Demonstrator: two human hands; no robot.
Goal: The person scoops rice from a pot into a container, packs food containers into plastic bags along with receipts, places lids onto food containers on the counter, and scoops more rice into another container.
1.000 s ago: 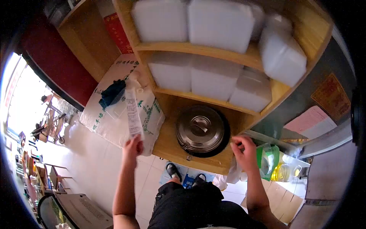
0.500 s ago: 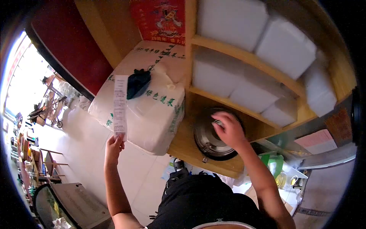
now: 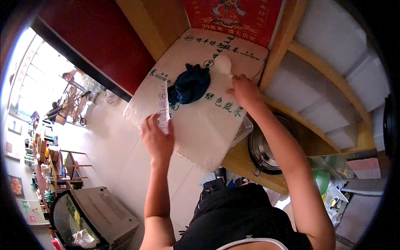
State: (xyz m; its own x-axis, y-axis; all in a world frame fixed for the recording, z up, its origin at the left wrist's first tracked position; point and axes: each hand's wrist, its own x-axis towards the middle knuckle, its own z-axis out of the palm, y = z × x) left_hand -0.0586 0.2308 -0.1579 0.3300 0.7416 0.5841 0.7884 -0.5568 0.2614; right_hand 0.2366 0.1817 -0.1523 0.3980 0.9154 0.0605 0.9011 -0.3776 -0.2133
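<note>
A long printed paper receipt (image 3: 163,102) stands up from my left hand (image 3: 157,135), whose fingers are closed on its lower end. Behind the receipt, a dark teal crumpled cloth (image 3: 192,84) lies on top of a white foam box (image 3: 200,135) with green lettering. A white spoon (image 3: 223,64) rests on the same box, bowl away from me. My right hand (image 3: 246,92) is at the spoon's handle end, thumb and fingers closed around it; the fingers hide most of the handle.
Right of the box, a round metal pot (image 3: 266,152) sits on a wooden shelf (image 3: 237,160). White containers (image 3: 329,79) fill the shelves above. A red poster (image 3: 233,18) is at the back. A glass-fronted cabinet (image 3: 93,218) stands at lower left.
My right hand has moved from the pot to the white spoon on the box. My left hand still holds the receipt, now lower against the box. The view has shifted left.
</note>
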